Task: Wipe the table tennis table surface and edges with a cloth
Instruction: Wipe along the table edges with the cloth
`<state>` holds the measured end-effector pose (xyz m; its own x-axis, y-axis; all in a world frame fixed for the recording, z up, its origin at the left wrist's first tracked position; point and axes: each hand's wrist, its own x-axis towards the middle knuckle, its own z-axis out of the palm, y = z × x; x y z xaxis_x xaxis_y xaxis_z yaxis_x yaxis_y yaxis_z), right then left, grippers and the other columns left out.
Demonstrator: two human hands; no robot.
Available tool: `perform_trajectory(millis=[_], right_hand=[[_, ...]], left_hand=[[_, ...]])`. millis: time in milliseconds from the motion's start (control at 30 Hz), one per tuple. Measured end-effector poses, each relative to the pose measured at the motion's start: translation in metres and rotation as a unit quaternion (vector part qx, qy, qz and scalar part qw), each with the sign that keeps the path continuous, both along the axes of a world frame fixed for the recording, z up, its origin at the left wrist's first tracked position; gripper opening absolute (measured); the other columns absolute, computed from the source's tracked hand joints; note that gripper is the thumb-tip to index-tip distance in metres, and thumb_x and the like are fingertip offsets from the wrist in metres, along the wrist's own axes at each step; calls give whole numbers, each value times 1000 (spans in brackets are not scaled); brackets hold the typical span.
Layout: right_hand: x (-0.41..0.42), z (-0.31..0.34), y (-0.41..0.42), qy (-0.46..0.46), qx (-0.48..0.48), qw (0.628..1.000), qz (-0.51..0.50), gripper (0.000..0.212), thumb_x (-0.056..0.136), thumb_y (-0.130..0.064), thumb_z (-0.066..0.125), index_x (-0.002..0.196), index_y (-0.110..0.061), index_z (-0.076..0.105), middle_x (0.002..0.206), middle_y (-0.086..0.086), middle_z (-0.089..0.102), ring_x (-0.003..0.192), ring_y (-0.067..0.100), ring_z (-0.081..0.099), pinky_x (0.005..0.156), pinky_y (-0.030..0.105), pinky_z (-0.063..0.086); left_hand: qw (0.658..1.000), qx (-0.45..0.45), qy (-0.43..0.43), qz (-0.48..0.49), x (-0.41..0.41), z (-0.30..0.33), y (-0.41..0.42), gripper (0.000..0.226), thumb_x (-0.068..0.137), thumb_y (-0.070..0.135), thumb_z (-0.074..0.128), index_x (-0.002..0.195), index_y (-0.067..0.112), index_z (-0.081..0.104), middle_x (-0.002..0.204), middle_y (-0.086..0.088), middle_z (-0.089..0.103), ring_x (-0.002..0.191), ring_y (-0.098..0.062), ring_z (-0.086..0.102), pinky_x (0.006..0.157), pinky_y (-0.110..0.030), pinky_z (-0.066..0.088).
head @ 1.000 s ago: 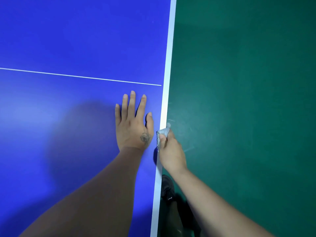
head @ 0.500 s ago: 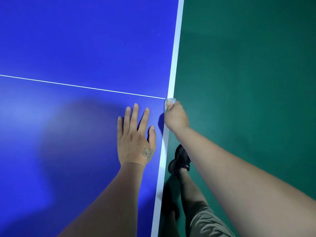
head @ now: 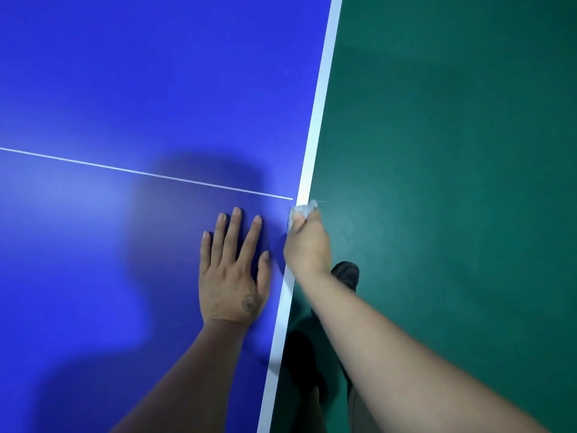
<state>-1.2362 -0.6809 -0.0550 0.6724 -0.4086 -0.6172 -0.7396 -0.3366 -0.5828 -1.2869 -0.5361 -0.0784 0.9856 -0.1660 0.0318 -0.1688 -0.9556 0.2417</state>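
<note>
Cloth (head: 300, 214), pale and bunched small, sits pinched in the right hand (head: 307, 243) against the white edge stripe (head: 315, 120) of the blue tabletop (head: 140, 73). It lies just below the point where the thin white centre line (head: 140, 171) meets that stripe. The wad shows a short long axis running roughly along the edge, with its loose tip poking up and away from the person, over the green floor (head: 452, 151). The right fingers are curled tight round the cloth, the thumb on the tabletop side; how the other fingers lie under the edge cannot be told.

The left hand (head: 232, 276) rests flat on the blue surface just beside the edge stripe, palm down, fingers straight and slightly spread, pointing away from the person. A small dark mark shows on the back of it near the thumb. A dark shoe (head: 346, 273) shows on the floor under the right forearm.

Against the frame half a second ago, the cloth and right hand sit a little lower on the edge, now just short of the centre line's end where before they were level with it. A second ago they were lower still, beside the left thumb. The left hand has kept its flat pose.
</note>
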Motion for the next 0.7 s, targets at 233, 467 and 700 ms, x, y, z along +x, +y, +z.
perform_trajectory(millis=[233, 467, 700], right_hand=[[114, 10, -50, -1, 39, 999, 0, 34, 116, -30, 34, 138, -9, 48, 108, 1, 54, 95, 26, 51, 76, 32, 36], [51, 15, -42, -5, 83, 996, 43, 28, 113, -29, 41, 135, -13, 45, 117, 2, 63, 110, 29, 60, 81, 32, 38], [94, 9, -55, -16, 65, 997, 35, 19, 113, -32, 38, 116, -16, 48, 100, -1, 68, 85, 21, 60, 59, 27, 32]], left_hand=[[1000, 19, 1, -1, 2, 3, -4, 61, 106, 39, 45, 166, 26, 39, 176, -4, 27, 165, -27, 19, 132, -57, 20], [999, 33, 0, 8, 4, 6, -6, 59, 103, 40, 48, 159, 20, 52, 172, -6, 36, 161, -30, 31, 127, -58, 30], [996, -14, -55, 68, 95, 7, -49, 46, 102, 28, 60, 146, 12, 61, 157, -8, 56, 143, -35, 52, 118, -47, 40]])
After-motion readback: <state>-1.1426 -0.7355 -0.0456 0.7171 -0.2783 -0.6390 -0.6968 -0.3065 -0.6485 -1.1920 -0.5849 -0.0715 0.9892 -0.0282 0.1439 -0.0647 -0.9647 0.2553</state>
